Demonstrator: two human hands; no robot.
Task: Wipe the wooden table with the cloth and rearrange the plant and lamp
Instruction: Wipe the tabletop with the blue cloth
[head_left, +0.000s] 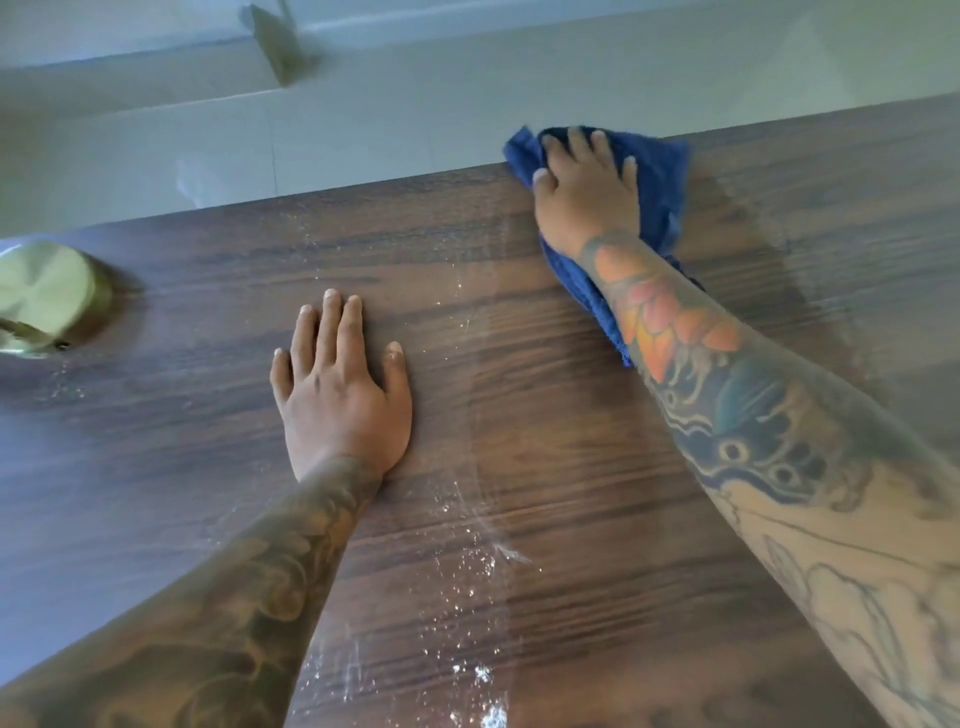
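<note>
Head view. Wooden tabletop (519, 467): white dust streaked down its middle. Blue cloth (660, 208): at far edge, pressed flat under right hand (584, 195), fingers spread. Left hand (340, 395): flat, fingers straight, on bare wood. Brass lamp base (49, 296): far left.

Two hands, left hand (340, 395) and right hand (584, 195), on two tattooed forearms. One blue cloth (657, 176). One wooden table (545, 441). One round brass-coloured base (49, 299) at left. Scattered white specks (480, 566), too many to count.
</note>
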